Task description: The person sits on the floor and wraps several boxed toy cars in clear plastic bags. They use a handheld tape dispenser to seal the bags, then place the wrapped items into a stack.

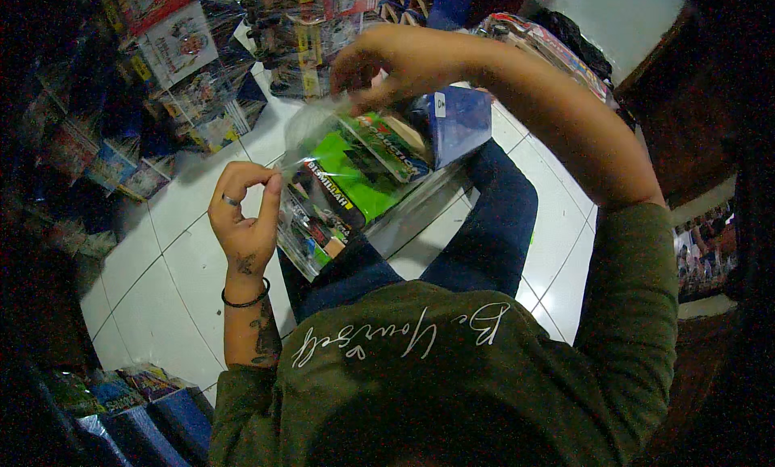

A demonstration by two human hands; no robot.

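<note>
A green and black printed packet (359, 168) lies over my lap, between and on my knees, with clear plastic film (311, 136) around or over it. My left hand (246, 205), with a ring on one finger, pinches the film's edge at the packet's left side, thumb against forefinger. Beyond the packet, my right hand (371, 67) reaches across from the right with its fingers curled down at the film's far end. Its fingertips are partly hidden and slightly blurred. A dark blue box (460, 128) with a small white label touches the packet's right end.
Film-wrapped stacks of printed packets (178, 71) stand at the far left. More blue boxes (436, 5) are at the back, beside a plastic-covered bundle (541, 43). Blue-sided packets (153, 410) sit at lower left. White floor tiles (137, 273) surround my legs.
</note>
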